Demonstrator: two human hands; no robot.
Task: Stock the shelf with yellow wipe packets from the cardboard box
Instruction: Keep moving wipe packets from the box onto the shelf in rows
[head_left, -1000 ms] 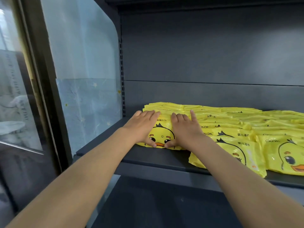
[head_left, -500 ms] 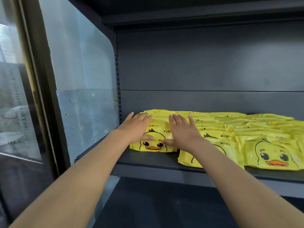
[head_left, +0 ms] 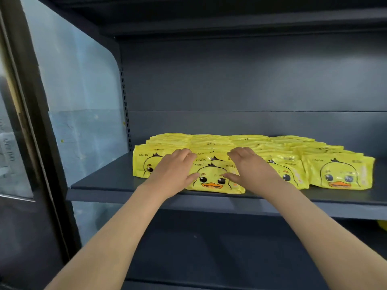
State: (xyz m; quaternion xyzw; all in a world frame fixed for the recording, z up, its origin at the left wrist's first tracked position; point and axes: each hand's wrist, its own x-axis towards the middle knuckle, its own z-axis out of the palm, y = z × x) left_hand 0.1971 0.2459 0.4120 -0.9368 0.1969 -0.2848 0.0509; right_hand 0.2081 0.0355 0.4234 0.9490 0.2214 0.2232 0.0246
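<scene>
Rows of yellow wipe packets (head_left: 339,172) with a cartoon duck face lie overlapping on the dark grey shelf (head_left: 109,183). My left hand (head_left: 173,170) and my right hand (head_left: 249,166) hold the front packet (head_left: 211,177) from both sides, fingers curled over its top edge and thumbs on its face. This packet leans on the ones behind it, close to the shelf's front lip. Another packet (head_left: 142,164) stands just left of my left hand. The cardboard box is out of view.
A glass side panel (head_left: 79,101) closes the shelf on the left, with a dark door frame (head_left: 31,122) beside it. Another shelf board (head_left: 230,21) runs overhead. Below is a lower bay, with a bit of yellow (head_left: 383,225) at its far right.
My hands went from lying flat on the front left packet to curling round a front packet. Another packet now shows left of my left hand. The camera pulled back.
</scene>
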